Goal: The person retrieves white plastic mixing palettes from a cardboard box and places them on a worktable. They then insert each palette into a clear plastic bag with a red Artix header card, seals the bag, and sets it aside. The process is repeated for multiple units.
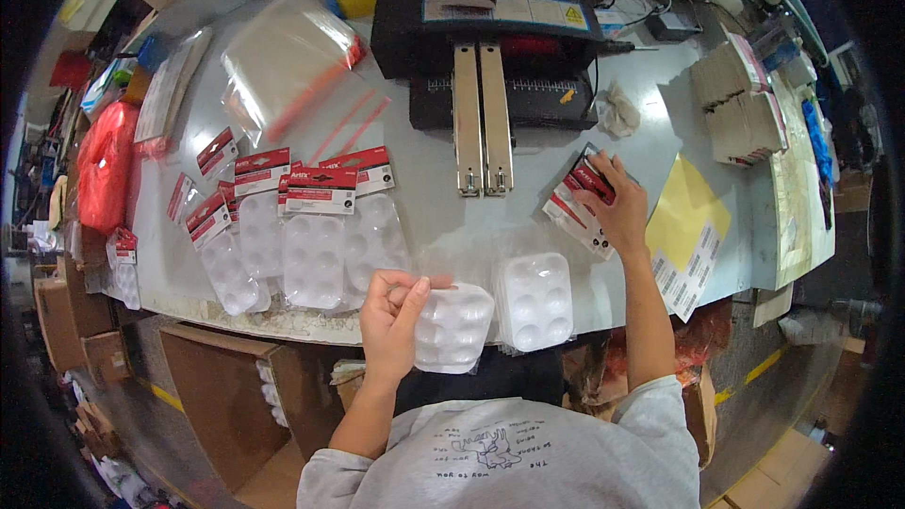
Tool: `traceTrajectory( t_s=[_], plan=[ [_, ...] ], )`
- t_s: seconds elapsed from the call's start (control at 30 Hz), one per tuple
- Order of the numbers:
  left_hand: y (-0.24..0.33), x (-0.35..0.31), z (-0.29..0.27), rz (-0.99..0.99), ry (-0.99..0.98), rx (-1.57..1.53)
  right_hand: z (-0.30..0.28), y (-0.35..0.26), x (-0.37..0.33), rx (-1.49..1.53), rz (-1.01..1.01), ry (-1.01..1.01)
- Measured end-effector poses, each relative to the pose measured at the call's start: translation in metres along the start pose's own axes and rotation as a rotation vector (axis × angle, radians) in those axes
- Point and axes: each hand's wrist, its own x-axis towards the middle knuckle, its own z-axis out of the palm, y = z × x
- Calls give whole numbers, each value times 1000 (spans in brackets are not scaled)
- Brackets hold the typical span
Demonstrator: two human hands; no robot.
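Observation:
My left hand pinches the top of a clear plastic bag with a white paint palette of round wells inside, hanging at the table's front edge. Just right of it lies a stack of bagged white palettes. My right hand reaches over a pile of red, white and black header cards, thumb and fingers bent onto the top card. Several bagged palettes with red header cards lie overlapping on the left.
A black stapling machine with two long metal arms stands at the back. Clear bags lie back left. Bundled cards stand on the right, beside yellow paper and a label sheet. A cardboard box stands below the edge.

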Motion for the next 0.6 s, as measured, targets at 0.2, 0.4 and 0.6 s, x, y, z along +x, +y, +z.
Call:
traceTrajectory(
  t_s=[0.2,0.4,0.6],
  plan=[
    [13,-3,11,-108,-117,-18,-58,-73,7,372,394,-94],
    [23,-14,26,12,-202,265,-75,-151,-22,528,-48,-458],
    [28,-17,27,7,-117,367,-61,-157,-19,596,-16,-555]
  ],
)
